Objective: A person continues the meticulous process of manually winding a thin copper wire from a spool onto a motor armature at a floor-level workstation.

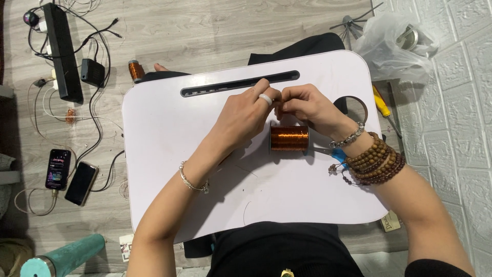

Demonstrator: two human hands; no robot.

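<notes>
Both hands meet at the far middle of the white tabletop (169,154): left hand (245,117) and right hand (306,107) pinch something too fine to see. The copper wire spool (289,138) lies loose just near of them; a tug could roll it.

2 hands (246,115) (307,107) | 2 copper wire spools (289,138) (136,70) | 2 phones (58,168) (81,183)

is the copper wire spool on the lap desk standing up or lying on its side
On its side. The copper wire spool lies on the lap desk, wound wire facing up.
</notes>
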